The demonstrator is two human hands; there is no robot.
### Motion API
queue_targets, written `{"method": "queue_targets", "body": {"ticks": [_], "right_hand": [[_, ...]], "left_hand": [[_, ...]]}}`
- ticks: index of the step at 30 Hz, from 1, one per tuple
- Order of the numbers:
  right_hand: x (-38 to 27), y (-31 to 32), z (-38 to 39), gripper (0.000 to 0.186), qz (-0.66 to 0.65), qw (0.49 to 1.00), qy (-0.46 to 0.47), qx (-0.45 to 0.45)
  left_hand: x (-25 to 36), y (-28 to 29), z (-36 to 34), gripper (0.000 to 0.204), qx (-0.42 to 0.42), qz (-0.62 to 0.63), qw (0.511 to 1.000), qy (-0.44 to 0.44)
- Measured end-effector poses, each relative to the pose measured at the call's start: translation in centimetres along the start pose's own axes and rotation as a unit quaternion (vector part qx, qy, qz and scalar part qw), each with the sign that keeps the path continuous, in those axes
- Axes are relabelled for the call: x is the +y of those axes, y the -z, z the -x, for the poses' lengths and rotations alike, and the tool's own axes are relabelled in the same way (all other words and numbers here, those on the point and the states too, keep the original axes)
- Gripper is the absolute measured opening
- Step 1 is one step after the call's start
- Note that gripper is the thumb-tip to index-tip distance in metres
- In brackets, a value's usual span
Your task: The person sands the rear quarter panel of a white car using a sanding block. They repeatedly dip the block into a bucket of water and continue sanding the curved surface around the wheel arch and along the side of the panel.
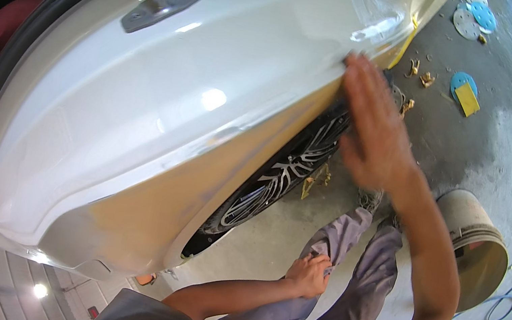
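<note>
A white car body panel point(146, 86) curves across the left and top. Along its lower edge runs a dull tan sanded strip point(158, 211), beside the wheel arch. My right hand point(375, 126) reaches to the panel's edge above the wheel point(288, 172), its fingers stretched out and blurred by motion. A dark sliver shows at its fingertips, too small to name. My left hand point(309, 275) rests by my knee with curled fingers. Something small and dark peeks out between them, but I cannot make out what it is.
A metal door striker point(160, 6) juts from the panel. On the floor lie sanding discs point(481, 16), a blue disc under a yellow pad point(467, 99), and crumpled tape point(426, 79). A dirty bucket point(473, 246) stands to the right, near a blue hose point(505, 303).
</note>
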State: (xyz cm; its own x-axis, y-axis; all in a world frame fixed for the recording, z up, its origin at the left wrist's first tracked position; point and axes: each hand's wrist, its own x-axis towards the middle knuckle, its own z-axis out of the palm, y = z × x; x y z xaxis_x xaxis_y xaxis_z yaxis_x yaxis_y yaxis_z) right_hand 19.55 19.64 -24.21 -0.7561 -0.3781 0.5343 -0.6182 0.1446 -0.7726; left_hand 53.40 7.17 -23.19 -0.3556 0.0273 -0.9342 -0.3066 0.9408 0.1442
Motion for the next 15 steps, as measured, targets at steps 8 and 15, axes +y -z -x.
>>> {"method": "queue_targets", "body": {"ticks": [8,15], "right_hand": [[-15.4,-4.7,-6.2,0.075,0.049,0.996,0.070,0.006],[-16.8,-3.9,-7.8,0.067,0.177,0.980,0.085,0.018]], "left_hand": [[-0.4,-2.7,-0.9,0.045,0.034,-0.012,0.999,-0.007],[-0.2,-3.9,-0.8,0.044,0.015,-0.021,1.000,0.012]]}}
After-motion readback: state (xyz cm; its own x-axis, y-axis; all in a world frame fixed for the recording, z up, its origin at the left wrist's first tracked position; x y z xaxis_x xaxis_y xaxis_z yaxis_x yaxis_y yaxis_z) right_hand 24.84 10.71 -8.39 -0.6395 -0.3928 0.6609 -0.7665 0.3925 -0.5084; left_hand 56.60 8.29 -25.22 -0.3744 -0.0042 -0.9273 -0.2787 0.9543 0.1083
